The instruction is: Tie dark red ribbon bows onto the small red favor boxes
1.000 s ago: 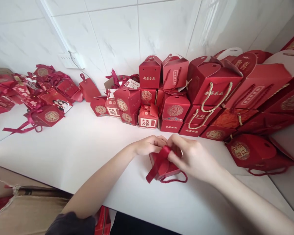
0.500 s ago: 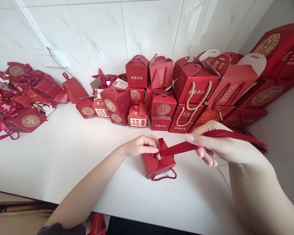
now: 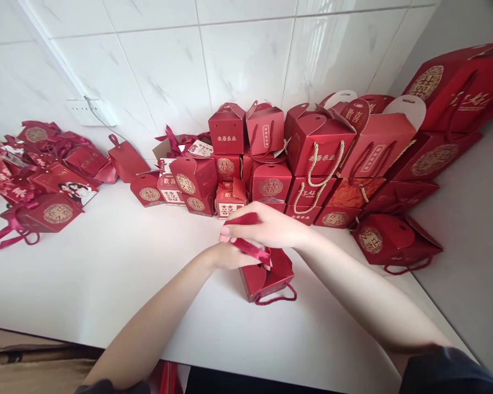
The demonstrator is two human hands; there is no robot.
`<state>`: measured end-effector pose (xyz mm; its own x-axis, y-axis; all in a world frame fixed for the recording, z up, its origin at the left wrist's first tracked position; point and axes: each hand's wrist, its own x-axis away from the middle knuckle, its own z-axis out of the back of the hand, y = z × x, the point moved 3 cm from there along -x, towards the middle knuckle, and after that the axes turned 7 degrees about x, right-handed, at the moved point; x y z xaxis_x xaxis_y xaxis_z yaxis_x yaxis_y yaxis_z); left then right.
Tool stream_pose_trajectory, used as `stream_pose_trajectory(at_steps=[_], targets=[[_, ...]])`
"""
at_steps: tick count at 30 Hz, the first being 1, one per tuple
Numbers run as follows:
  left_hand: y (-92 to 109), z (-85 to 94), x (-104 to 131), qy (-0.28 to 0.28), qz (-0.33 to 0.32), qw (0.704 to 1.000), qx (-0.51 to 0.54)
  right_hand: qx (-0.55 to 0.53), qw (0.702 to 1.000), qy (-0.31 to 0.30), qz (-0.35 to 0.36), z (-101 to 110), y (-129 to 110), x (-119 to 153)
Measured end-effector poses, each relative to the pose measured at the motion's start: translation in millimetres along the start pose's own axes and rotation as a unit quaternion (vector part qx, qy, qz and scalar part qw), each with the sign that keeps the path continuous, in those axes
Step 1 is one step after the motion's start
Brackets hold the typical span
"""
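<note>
A small red gift box (image 3: 267,282) with a twisted cord handle (image 3: 277,299) stands on the white table, its top flaps folded together. My left hand (image 3: 230,255) rests at the box's top, its fingers closed on the dark red ribbon (image 3: 252,250) near the flaps. Above and slightly overlapping it, my right hand (image 3: 263,224) pinches the ribbon's longer part, which crosses over the left hand. Some fingertips of both hands are hidden by the ribbon and each other.
Red gift boxes (image 3: 267,183) are stacked along the tiled wall. A larger box (image 3: 388,243) lies at the right, beside the grey wall. Ribboned boxes (image 3: 51,213) are heaped at the left, below a wall socket (image 3: 91,112). The table's front edge (image 3: 213,365) runs near me.
My right hand has swung left with the ribbon, from right of the box to above my left hand. My left hand stays at the box top. The view has shifted slightly.
</note>
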<state>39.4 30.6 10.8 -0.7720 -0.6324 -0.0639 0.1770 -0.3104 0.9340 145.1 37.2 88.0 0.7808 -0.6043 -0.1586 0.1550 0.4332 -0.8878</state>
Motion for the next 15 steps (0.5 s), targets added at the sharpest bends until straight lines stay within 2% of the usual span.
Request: stream_pose_trajectory(at_steps=[2, 4, 7, 9, 13, 15], targets=[[1, 0.3, 2, -0.037, -0.025, 0.999, -0.024, 0.019, 1.000, 0.000, -0.005, -5, 11, -12], [-1, 1.0, 3, -0.065, -0.021, 0.997, -0.029, 0.017, 1.000, -0.012, -0.001, -8, 19, -16], [-8, 1.6, 4, -0.074, 0.056, 0.996, 0.014, 0.002, 0.997, -0.061, 0.039, -8, 27, -8], [-9, 1.8, 3, -0.062, 0.083, 0.994, 0.028, -0.002, 0.996, -0.073, 0.054, -3, 35, 4], [-4, 2.5, -1, -0.053, 0.043, 0.998, 0.006, 0.022, 1.000, -0.017, -0.002, 16, 61, 32], [-1, 2.6, -2, -0.062, 0.022, 0.998, -0.001, 0.025, 0.999, -0.011, -0.024, 21, 71, 42]])
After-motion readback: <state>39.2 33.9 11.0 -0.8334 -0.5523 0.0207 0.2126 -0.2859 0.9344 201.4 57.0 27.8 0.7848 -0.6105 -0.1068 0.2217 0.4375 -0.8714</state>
